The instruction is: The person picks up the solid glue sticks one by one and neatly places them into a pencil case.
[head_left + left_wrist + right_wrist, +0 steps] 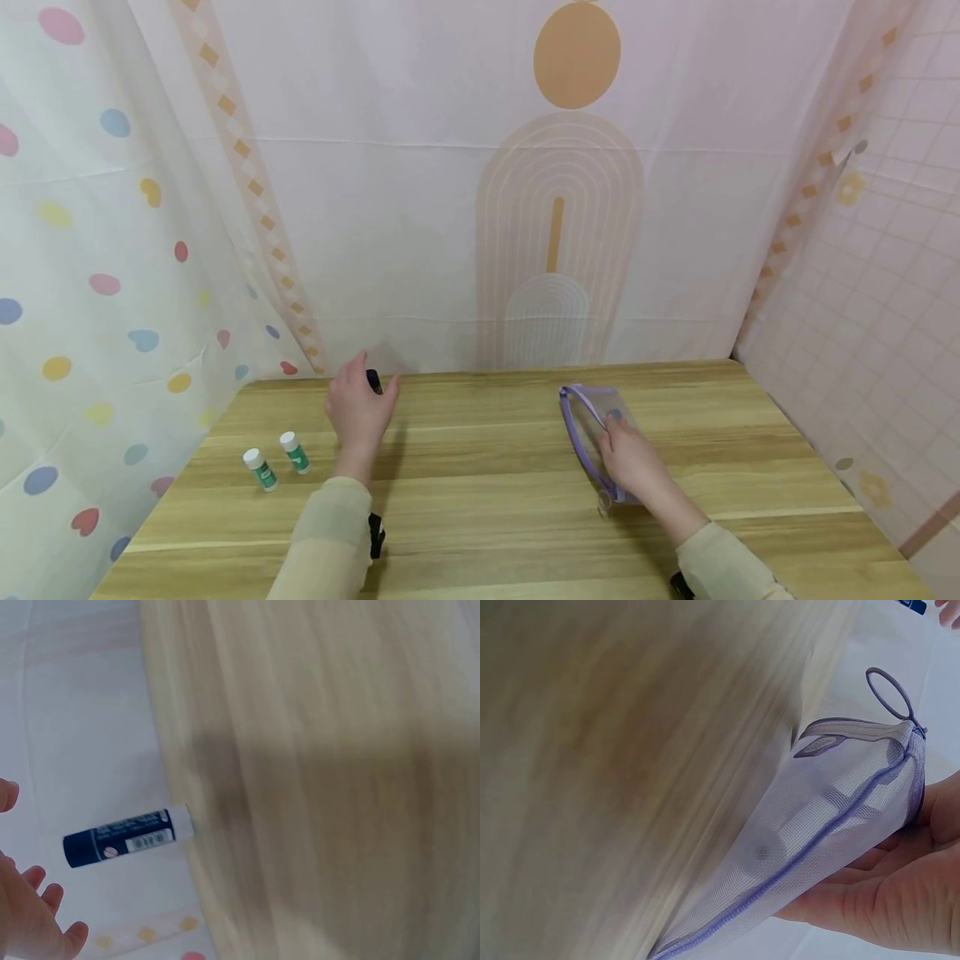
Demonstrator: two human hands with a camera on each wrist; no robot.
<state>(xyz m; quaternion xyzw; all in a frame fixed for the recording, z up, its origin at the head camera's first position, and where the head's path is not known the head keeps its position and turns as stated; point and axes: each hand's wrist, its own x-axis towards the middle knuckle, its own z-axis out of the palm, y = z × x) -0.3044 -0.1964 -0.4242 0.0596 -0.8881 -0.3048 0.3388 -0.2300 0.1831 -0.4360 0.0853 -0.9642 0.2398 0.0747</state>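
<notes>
A dark blue glue stick (124, 838) stands with its white end down near the table's back edge. In the left wrist view my left hand (360, 407) has its fingers spread beside the stick, with a gap between them. In the head view the hand partly hides the stick. My right hand (636, 457) holds a mesh zip pouch (817, 817) with purple trim by its rim, and the pouch mouth gapes toward the left. Pale shapes show dimly through the mesh; what they are I cannot tell.
Two small green tubes with white caps, the nearer one (260, 470) and the farther one (295, 452), stand left of my left forearm. A patterned curtain (420, 250) hangs behind the wooden table (480, 533), with more cloth on both sides.
</notes>
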